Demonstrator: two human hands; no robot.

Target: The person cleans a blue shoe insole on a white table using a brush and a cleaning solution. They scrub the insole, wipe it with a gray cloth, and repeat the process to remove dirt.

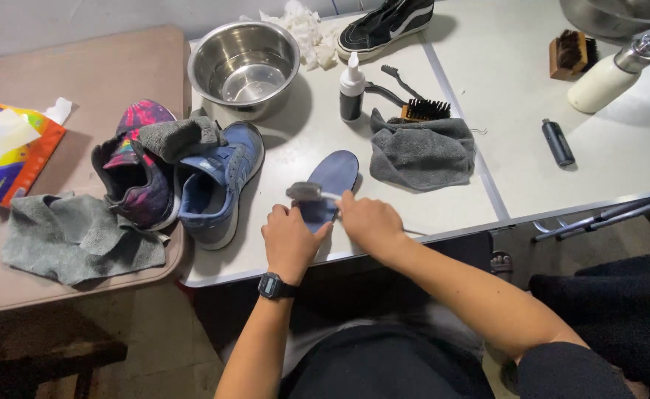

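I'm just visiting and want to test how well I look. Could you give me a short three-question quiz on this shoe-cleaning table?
1. True or false: the steel bowl stands behind the blue sneaker.
2. What lies flat under both hands? A) a blue insole B) a black sneaker C) a white bottle
3. Which wrist wears the black watch?

Key:
1. True.
2. A: the blue insole lies on the white table; the left hand presses its near end, and the right hand holds a small brush on it.
3. The left.
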